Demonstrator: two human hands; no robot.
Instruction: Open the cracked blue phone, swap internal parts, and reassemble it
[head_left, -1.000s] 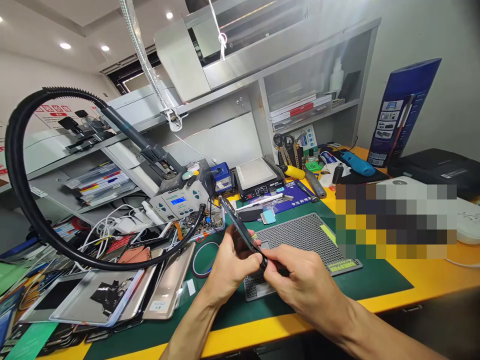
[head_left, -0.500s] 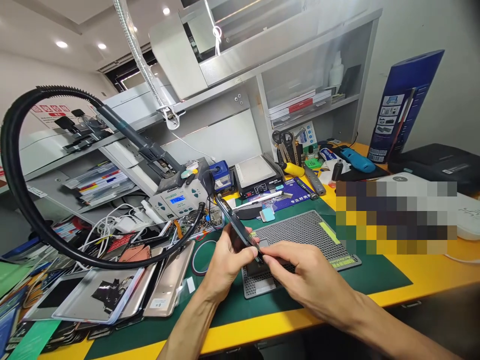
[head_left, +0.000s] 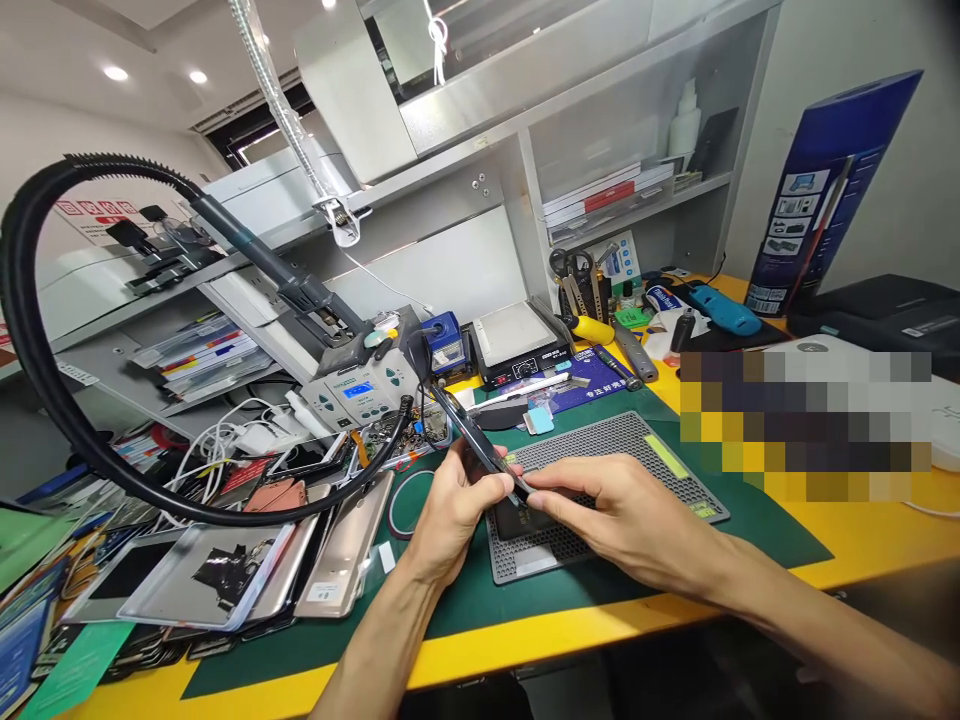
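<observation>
A dark, glossy phone (head_left: pixel 475 438) is tilted up, edge-on to me, above the bench mat. My left hand (head_left: pixel 450 520) is wrapped round it, the thumb lying along its near edge. The thumb and fingertips of my right hand (head_left: pixel 622 515) are closed on the phone's lower end; whether a small part is also between them I cannot tell. Under the hands is a grey perforated repair pad (head_left: pixel 607 450) with a dark flat piece (head_left: pixel 521 522) on it. The phone's faces are mostly hidden.
Left: a pile of tablets and phone shells (head_left: pixel 217 570), with a thick black hose (head_left: pixel 45 400) arching over it from a rework station (head_left: pixel 360 390). Behind stand a hot plate (head_left: pixel 517 345) and scissors (head_left: pixel 574 275). A pixelated patch covers part of the right side.
The view has shifted slightly. My right fingers have closed in more tightly against the phone's lower end, while my left hand keeps its hold.
</observation>
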